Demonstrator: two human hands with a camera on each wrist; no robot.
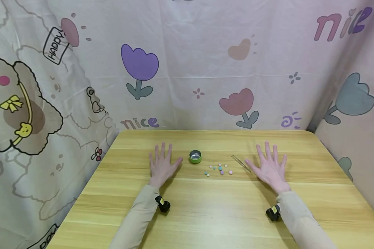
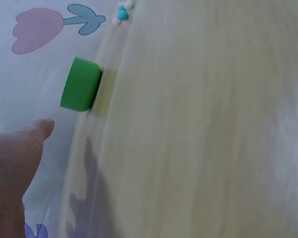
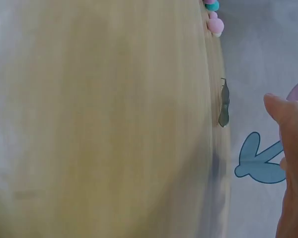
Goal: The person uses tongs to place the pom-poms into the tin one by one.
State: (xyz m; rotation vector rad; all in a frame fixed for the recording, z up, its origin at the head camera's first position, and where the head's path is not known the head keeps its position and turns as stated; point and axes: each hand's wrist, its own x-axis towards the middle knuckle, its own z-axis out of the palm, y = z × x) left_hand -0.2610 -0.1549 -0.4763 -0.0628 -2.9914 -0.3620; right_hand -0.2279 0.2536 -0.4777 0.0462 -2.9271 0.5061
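Note:
A small green tin [image 1: 195, 157], its silvery inside facing up, stands just right of my left hand [image 1: 162, 167], whose fingers are spread. The left wrist view shows the tin's green side [image 2: 81, 85] beyond my left thumb [image 2: 21, 153]. Several small pink, blue, purple and cream balls [image 1: 222, 172] lie between the hands. Metal tweezers [image 1: 241, 164] lie slantwise beside the thumb of my right hand [image 1: 270, 168], which is also spread and holds nothing. From the right wrist, the tweezers [image 3: 224, 104] appear left of my right thumb [image 3: 292, 124].
The wooden table [image 1: 205, 214] runs back to a printed cloth [image 1: 180, 69] with flowers and lettering, which also hangs at both sides. Black wrist cameras sit on the left cuff [image 1: 163, 204] and the right cuff [image 1: 273, 213].

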